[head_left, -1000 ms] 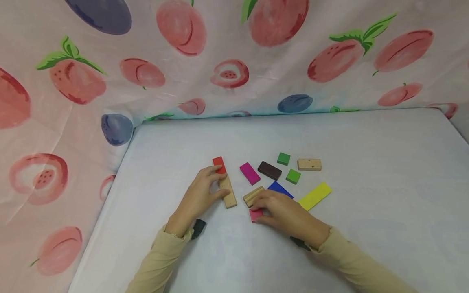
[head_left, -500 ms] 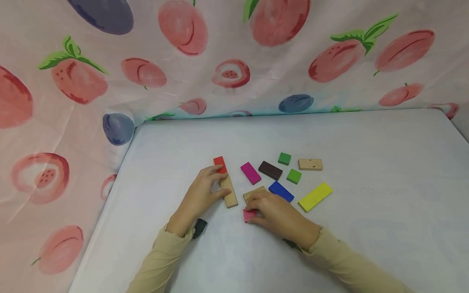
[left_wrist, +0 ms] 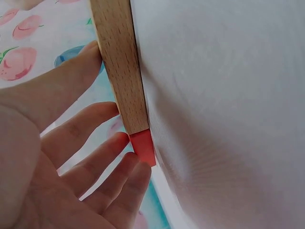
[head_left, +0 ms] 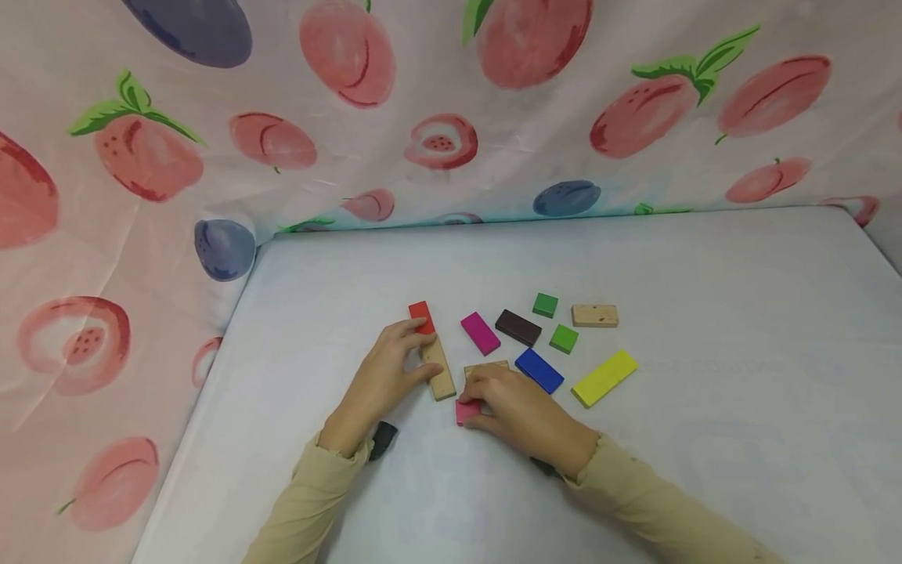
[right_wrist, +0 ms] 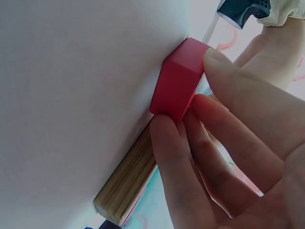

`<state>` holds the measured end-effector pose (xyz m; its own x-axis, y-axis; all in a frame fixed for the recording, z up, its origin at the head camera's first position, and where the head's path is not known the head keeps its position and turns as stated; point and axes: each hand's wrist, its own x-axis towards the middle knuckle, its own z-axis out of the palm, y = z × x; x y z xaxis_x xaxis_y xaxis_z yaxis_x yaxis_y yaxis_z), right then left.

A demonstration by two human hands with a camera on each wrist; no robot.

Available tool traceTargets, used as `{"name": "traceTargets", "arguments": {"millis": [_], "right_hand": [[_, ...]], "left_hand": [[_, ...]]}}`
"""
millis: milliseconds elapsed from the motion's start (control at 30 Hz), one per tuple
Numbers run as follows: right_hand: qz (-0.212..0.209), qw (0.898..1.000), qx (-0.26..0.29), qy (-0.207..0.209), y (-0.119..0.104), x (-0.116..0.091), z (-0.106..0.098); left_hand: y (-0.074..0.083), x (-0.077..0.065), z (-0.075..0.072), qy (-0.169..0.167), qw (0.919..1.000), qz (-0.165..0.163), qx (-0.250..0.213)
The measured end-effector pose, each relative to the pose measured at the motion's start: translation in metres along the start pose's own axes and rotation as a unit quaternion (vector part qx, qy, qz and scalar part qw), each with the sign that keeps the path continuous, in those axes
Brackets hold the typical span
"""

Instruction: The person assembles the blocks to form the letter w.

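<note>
In the head view my left hand (head_left: 383, 374) lies along a row made of a red block (head_left: 420, 311) and a longer plain wooden block (head_left: 442, 380), set end to end. Its thumb touches the wooden block's side in the left wrist view, while fingertips meet the red block (left_wrist: 144, 147). My right hand (head_left: 532, 411) pinches a pink block (head_left: 466, 413) between thumb and fingers, just right of the row's near end. Behind those fingers lies another wooden block (head_left: 485, 367), partly hidden; its striped side (right_wrist: 125, 180) shows in the right wrist view.
Farther right on the white table (head_left: 740, 329) lie a magenta block (head_left: 481, 334), a dark brown block (head_left: 518, 327), a blue block (head_left: 539, 371), two green blocks (head_left: 546, 305), a wooden block (head_left: 595, 316) and a yellow block (head_left: 604, 379). A peach-printed cloth (head_left: 521, 117) hangs behind.
My right hand has slid left with the pink block, bringing it nearer the wooden block in the row. The wooden block behind it has turned slightly. The left hand stays put.
</note>
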<state>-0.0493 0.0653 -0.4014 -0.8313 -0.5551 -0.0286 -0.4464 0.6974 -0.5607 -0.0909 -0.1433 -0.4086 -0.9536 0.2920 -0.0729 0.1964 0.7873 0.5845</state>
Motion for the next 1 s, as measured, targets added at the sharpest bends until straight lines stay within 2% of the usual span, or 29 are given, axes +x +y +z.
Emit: {"name": "traceTargets", "arguments": {"millis": [233,1000], "right_hand": [[-0.007,1.0,0.001,0.003,-0.0013,0.0038,0.0016],[-0.003,1.0,0.021,0.009,-0.0011,0.009,0.0031]], "left_hand": [[-0.0015,-0.0003,0.0009,0.007,0.9999,0.01,-0.008],[-0.001,-0.0001,-0.0005,0.002,0.9999,0.01,-0.004]]}}
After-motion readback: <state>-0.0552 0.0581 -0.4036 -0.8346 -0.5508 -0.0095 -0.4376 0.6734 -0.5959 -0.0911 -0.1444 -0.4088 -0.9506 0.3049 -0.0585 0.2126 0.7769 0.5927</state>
